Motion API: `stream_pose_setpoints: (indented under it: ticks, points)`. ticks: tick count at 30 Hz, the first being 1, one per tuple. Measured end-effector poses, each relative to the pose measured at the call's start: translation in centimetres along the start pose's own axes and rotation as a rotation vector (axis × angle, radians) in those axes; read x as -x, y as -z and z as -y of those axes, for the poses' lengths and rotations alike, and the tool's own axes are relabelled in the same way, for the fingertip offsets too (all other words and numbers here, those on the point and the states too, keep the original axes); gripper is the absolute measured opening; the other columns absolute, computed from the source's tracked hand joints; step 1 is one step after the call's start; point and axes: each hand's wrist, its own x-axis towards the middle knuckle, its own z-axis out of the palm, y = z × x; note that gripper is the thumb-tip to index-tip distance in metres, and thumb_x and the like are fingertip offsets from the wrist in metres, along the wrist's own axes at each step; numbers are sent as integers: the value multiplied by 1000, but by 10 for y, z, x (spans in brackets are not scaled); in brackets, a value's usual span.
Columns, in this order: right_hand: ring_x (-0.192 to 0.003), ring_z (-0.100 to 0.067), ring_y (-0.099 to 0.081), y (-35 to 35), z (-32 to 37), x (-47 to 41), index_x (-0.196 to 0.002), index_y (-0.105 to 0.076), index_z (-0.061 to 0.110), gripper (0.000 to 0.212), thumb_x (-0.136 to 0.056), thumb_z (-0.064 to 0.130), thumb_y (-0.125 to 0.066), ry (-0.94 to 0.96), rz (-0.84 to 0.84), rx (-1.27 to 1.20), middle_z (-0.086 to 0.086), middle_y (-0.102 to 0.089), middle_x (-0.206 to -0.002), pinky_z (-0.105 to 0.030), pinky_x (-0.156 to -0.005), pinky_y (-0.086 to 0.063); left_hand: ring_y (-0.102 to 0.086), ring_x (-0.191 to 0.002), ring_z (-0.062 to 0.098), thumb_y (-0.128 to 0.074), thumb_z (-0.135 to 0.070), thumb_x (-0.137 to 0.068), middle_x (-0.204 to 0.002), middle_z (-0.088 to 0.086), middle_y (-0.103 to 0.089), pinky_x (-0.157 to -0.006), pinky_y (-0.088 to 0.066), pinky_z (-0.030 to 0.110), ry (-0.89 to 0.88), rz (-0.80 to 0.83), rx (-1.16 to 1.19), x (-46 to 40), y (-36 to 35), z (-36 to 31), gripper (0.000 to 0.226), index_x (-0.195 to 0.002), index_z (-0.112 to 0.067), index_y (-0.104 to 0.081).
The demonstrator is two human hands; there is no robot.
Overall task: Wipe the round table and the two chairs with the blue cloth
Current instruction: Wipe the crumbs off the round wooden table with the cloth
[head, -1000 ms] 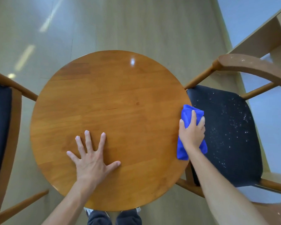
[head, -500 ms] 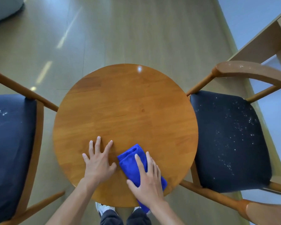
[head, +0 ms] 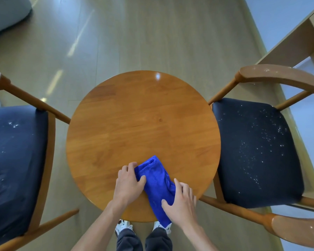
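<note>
The folded blue cloth (head: 157, 185) lies on the near edge of the round wooden table (head: 143, 124), its near end hanging over the rim. My left hand (head: 129, 183) grips the cloth's left edge, fingers and thumb curled onto it. My right hand (head: 181, 205) holds the cloth's near right part, thumb on top. A wooden chair with a dark seat (head: 256, 153) stands to the right, speckled with white crumbs. A second dark-seated chair (head: 14, 160) stands to the left with fainter white marks.
A light wooden desk (head: 301, 38) runs along the far right behind the right chair. A grey cushion-like shape (head: 5, 13) lies on the wooden floor at the far left. My shoes (head: 123, 226) show under the table's near edge.
The cloth swept from the table's right edge to its near middle under my right hand. My left hand, earlier flat on the table, has curled onto the cloth's left edge.
</note>
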Motion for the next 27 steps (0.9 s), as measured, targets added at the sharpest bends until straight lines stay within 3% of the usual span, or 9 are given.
stream_pose_setpoints:
  ticks: [2, 4, 6, 9, 15, 20, 23, 25, 27]
  points:
    - [-123, -12, -31, 0, 2, -1, -147, -20, 25, 79, -80, 51, -54, -9, -1, 5, 11, -32, -130, -29, -101, -28, -46, -119, 22, -62, -30, -85, -124, 5, -52, -96, -42, 34, 126, 9, 139, -4, -2, -6, 58, -136, -13, -38]
    - [-123, -13, -30, 2, 7, -3, -145, -24, 26, 74, -80, 45, -54, 12, -17, 16, 10, -32, -128, -29, -101, -28, -54, -107, 22, -68, -28, -81, -115, 7, -57, -82, -46, 32, 262, 17, 238, -6, -5, -13, 57, -128, -8, -42]
    - [-127, -14, -27, 2, 11, -3, -144, -24, 28, 72, -79, 40, -53, 69, -41, 24, 8, -29, -135, -29, -104, -26, -57, -91, 20, -70, -23, -77, -105, 7, -62, -67, -44, 30, 374, 21, 338, -9, -6, -20, 43, -112, -7, -51]
    - [-133, -13, -23, 1, 17, 0, -147, -17, 32, 77, -80, 44, -53, 135, -60, -33, 9, -23, -144, -30, -109, -23, -57, -78, 20, -68, -15, -76, -93, 7, -65, -56, -41, 27, 385, 28, 412, -9, -6, -28, 19, -90, -11, -57]
    - [-138, -10, -22, 14, 27, 10, -149, -3, 36, 87, -82, 49, -57, 166, -108, -196, 13, -19, -149, -29, -111, -22, -59, -73, 21, -66, -7, -75, -82, 5, -67, -57, -43, 28, 181, 26, 446, 15, 6, -46, 18, -84, -18, -55]
    - [-140, -6, -17, 69, 26, 31, -142, 4, 52, 94, -81, 29, -63, 274, -234, -382, 21, -10, -152, -29, -113, -21, -50, -66, 13, -64, -1, -71, -76, -3, -58, -56, -37, 18, -177, 15, 254, 57, 34, -81, 30, -78, -27, -52]
    - [-146, -8, -9, 118, 21, 43, -147, -7, 44, 95, -76, 21, -65, 425, -350, -346, 15, -9, -157, -31, -115, -15, -50, -76, 7, -61, 8, -71, -88, -9, -52, -63, -35, 10, -437, 52, 101, 81, 59, -107, 32, -86, -19, -57]
    - [-147, -13, -10, 155, 21, 53, -149, -18, 33, 87, -76, 21, -64, 560, -368, -248, 10, -18, -157, -35, -119, -10, -47, -80, 1, -58, 10, -72, -91, -11, -49, -68, -33, 9, -570, 85, 19, 94, 79, -127, 30, -92, -13, -59]
    - [-145, -14, -18, 192, 23, 62, -146, -32, 24, 74, -79, 24, -63, 652, -332, -113, 9, -32, -151, -41, -120, -7, -44, -80, 0, -56, 7, -72, -89, -13, -47, -68, -33, 12, -666, 138, -63, 108, 100, -150, 31, -91, -17, -56]
